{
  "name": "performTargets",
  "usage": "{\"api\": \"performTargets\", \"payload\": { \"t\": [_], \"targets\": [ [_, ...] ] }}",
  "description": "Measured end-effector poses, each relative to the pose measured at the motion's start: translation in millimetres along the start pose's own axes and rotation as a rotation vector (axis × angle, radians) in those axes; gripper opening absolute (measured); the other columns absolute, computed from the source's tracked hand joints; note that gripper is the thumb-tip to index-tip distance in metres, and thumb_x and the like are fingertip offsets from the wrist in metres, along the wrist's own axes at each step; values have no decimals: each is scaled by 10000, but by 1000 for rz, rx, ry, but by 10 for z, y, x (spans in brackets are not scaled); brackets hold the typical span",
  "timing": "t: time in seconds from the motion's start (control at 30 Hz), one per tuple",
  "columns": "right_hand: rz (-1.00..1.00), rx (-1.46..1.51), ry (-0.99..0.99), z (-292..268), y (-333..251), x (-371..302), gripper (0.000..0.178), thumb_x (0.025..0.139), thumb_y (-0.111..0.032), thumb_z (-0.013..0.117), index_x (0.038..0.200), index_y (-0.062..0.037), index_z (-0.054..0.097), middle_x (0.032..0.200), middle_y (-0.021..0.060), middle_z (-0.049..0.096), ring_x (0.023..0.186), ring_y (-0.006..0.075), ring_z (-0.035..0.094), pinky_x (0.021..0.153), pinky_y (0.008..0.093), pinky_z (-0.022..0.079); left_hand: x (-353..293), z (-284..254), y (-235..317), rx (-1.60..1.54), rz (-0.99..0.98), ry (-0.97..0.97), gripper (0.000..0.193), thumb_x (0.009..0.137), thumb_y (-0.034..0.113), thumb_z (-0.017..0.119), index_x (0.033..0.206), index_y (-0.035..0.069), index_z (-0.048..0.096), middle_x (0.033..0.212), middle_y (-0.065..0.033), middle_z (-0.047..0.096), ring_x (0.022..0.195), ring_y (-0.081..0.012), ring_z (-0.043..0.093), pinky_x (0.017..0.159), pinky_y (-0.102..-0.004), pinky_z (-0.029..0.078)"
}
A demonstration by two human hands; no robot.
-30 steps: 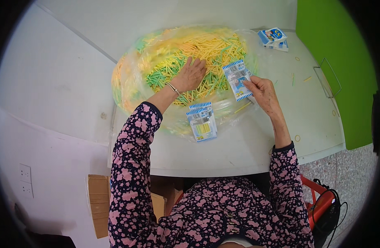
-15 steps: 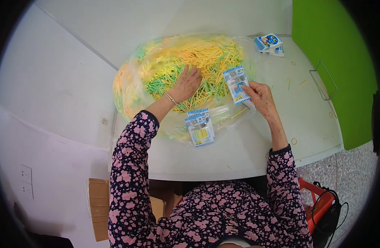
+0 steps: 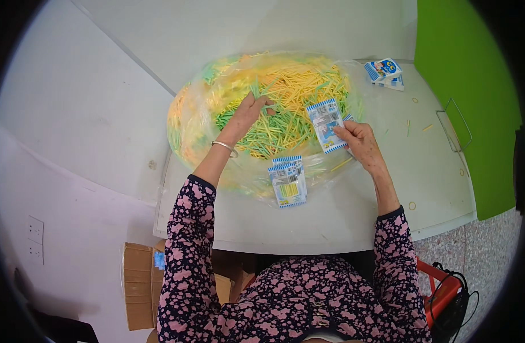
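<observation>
A large clear plastic bag [image 3: 185,137] lies on the white table, its mouth spread wide around a heap of thin yellow, green and orange sticks [image 3: 302,86]. Over the heap's left part, my left hand [image 3: 244,119] is closed around a small bunch of mostly green sticks [image 3: 255,89]. My right hand [image 3: 362,146] pinches a small blue-and-white packet [image 3: 325,123] by its right side, above the bag's right part. Another packet edge shows behind it. Two or so overlapping packets [image 3: 288,187] rest on the near edge of the bag, with yellow sticks visible through the upper one.
More blue-and-white packets [image 3: 383,70] lie at the table's back right. Rubber bands [image 3: 412,205] and a few loose sticks [image 3: 428,127] are scattered near a wire handle [image 3: 461,134] beside the green panel [image 3: 474,74]. Below the table are a cardboard box [image 3: 139,286] and something red [image 3: 439,283].
My left hand has come up from among the sticks with a bunch in its fingers. My right hand keeps its packet. The whole view has shifted slightly.
</observation>
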State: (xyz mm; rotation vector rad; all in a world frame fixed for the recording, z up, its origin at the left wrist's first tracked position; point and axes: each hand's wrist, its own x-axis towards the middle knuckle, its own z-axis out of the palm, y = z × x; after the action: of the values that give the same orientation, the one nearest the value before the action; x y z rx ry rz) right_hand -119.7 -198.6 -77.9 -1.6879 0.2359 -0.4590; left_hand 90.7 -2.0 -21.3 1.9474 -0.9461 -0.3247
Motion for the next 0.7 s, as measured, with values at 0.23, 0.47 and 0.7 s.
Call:
{"api": "performTargets", "payload": {
  "t": [0.23, 0.47, 0.7],
  "targets": [
    [-150, 301, 6, 207, -220, 378, 234, 886, -208, 583, 962, 6, 639, 826, -28, 609, 734, 38, 522, 660, 190, 411, 32, 45, -107, -857, -265, -143, 188, 933, 157, 510, 944, -30, 520, 947, -183, 571, 742, -232, 570, 657, -329, 495],
    [-103, 576, -12, 701, -256, 1061, 272, 869, -210, 603, 1035, 4, 636, 925, 21, 637, 847, 79, 559, 772, 234, 419, 2, 194, -4, -954, -341, -309, 165, 923, 123, 496, 1002, -22, 502, 891, -143, 575, 663, -203, 561, 564, -323, 481],
    [148, 582, -245, 1114, -269, 1231, 241, 855, -238, 617, 1029, -72, 644, 860, 12, 627, 743, 114, 571, 610, 300, 460, -49, 215, -73, -953, -377, -328, 159, 928, 119, 485, 1057, 25, 485, 940, -88, 519, 625, -178, 521, 534, -310, 455]
  ]
}}
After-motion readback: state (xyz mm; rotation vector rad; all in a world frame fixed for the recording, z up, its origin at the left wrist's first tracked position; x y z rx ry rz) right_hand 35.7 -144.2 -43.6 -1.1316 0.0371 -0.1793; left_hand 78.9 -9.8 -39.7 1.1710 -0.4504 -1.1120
